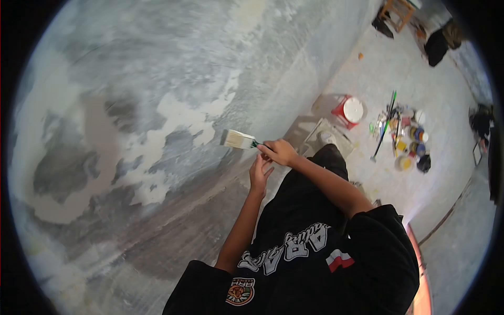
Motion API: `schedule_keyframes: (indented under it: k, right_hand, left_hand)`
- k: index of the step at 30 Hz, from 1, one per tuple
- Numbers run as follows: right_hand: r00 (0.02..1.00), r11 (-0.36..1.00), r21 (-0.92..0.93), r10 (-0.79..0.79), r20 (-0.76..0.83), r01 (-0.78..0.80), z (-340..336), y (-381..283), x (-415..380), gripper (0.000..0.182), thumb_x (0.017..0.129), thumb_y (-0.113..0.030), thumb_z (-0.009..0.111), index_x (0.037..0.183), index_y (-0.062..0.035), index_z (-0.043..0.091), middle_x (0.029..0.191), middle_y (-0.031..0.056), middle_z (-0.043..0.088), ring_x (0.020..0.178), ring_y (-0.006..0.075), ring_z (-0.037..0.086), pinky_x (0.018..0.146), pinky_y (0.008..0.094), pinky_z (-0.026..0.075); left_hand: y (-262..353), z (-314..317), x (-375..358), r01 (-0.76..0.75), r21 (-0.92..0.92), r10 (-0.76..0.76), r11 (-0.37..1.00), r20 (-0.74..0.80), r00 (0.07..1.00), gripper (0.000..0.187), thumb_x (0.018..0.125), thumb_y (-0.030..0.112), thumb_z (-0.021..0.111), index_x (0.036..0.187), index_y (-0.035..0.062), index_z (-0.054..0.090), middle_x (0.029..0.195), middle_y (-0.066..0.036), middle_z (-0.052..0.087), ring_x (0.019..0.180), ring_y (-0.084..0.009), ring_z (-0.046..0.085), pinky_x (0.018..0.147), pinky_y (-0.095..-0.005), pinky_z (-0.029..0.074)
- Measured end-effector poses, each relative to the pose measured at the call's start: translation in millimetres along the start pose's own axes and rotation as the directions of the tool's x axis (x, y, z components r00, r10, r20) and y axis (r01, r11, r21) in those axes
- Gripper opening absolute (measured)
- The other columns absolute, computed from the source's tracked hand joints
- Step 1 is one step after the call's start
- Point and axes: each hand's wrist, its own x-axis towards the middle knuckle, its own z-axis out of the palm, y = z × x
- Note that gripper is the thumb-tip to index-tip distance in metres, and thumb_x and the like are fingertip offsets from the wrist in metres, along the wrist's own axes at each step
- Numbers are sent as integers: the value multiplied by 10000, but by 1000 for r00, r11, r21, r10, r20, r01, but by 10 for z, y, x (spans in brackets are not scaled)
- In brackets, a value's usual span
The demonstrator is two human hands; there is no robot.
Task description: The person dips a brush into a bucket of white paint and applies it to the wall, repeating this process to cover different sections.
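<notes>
My right hand [282, 153] is closed around the dark green handle of a flat paintbrush [239, 139]. Its wide, pale bristles point left and overlap the patchy grey wall [194, 68] in this view. Just below the handle is my left hand [259, 173], close under the right fingers. Its fingers are apart and slightly bent, and it has no hold on the brush. Irregular whitish patches [178, 116] and a greyish-beige patch [102, 142] mark the wall around the brush.
On the floor to the right stands a red bucket [347, 111] with a white top. Beyond it lie a long green-and-black stick [387, 124] and several paint containers [418, 134]. A wooden stool [397, 13] stands at the far end, near dark items [437, 47].
</notes>
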Motion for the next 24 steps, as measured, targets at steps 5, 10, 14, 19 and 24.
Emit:
schedule_keyframes:
  k: [5,10,14,19,24]
  right_hand:
    - [1000,1000,-29,1,-8,-1,42,-29,414,575,1012,-565,458,854,-73,709,702,176,687,688,384,678,641,466,523]
    - [993,995,-102,-13,-119,1,148,383,663,565,986,-580,470,847,-94,723,709,158,696,686,383,678,634,479,531]
    - [994,998,-60,9,-109,-15,191,742,720,542,987,-555,476,865,-91,729,730,135,716,695,367,690,652,464,541]
    - [995,995,-51,83,-64,-86,122,1054,806,555,988,-559,458,927,-93,753,814,109,755,779,333,719,718,439,557]
    - [985,980,-103,163,-64,-169,69,1398,816,561,986,-570,445,1010,-111,767,864,117,762,820,347,720,754,447,562]
  left_hand:
    - [119,72,414,-88,-45,91,995,70,993,758,1066,605,335,1576,49,266,1602,-120,339,1485,-265,324,1186,-480,281]
    - [-5,64,982,-88,-80,96,993,100,990,774,1047,655,315,1574,90,269,1627,-106,299,1520,-250,262,1216,-518,204]
    - [-63,108,1179,36,-21,-34,999,92,995,762,1042,650,351,1557,92,292,1603,-111,325,1495,-247,298,1202,-519,232]
    - [-230,98,1524,59,22,-61,998,148,987,768,1043,638,365,1614,150,206,1636,-99,279,1514,-262,271,1204,-525,239]
    - [-470,259,1744,159,13,-159,987,82,984,665,1054,611,373,1569,197,300,1593,-59,354,1483,-247,316,1177,-489,304]
